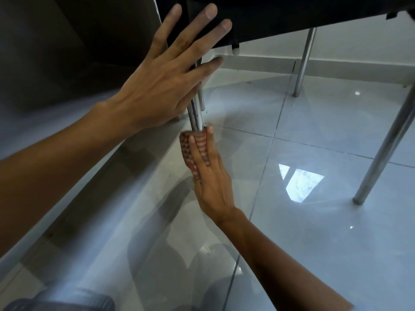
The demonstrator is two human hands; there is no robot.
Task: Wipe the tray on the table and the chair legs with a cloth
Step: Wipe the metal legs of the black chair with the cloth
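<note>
A red and white striped cloth (pixel 189 151) is wrapped round the lower part of a shiny metal chair leg (pixel 196 117). My right hand (pixel 211 182) grips the cloth round that leg, close to the floor. My left hand (pixel 166 70) lies flat with spread, straight fingers against the dark chair seat (pixel 280 16) above the leg. The foot of the wrapped leg is hidden by the cloth and my fingers. No tray is in view.
Two more metal chair legs stand on the glossy tiled floor (pixel 314 243): one at the back (pixel 303 63), one slanting at the right (pixel 386 151). A dark wall or cabinet (pixel 56 52) fills the left. A white skirting runs along the back.
</note>
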